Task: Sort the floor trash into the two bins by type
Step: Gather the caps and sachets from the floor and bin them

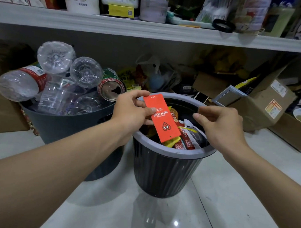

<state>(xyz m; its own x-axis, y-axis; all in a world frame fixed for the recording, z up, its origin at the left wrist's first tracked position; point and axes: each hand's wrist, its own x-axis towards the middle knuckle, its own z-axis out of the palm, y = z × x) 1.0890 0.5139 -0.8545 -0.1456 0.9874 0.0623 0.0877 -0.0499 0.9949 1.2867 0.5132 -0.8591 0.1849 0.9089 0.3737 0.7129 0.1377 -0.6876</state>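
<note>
A red paper card (161, 118) printed with a heart hangs over the ribbed dark bin (166, 168). My left hand (131, 110) pinches its upper left edge between thumb and fingers. That bin holds wrappers and sachets (185, 137). My right hand (219, 125) hovers over the bin's right rim with fingers curled and nothing in them. To the left stands a wider dark bin (66, 130) piled with clear plastic bottles (56, 56), plastic cups and a red drink can (110, 90).
A white shelf (153, 30) loaded with boxes and containers runs across above the bins. Cardboard boxes (267, 106) and clutter lie under it to the right, with plastic bags (155, 74) behind the bins. Glossy white floor tiles (155, 219) spread in front.
</note>
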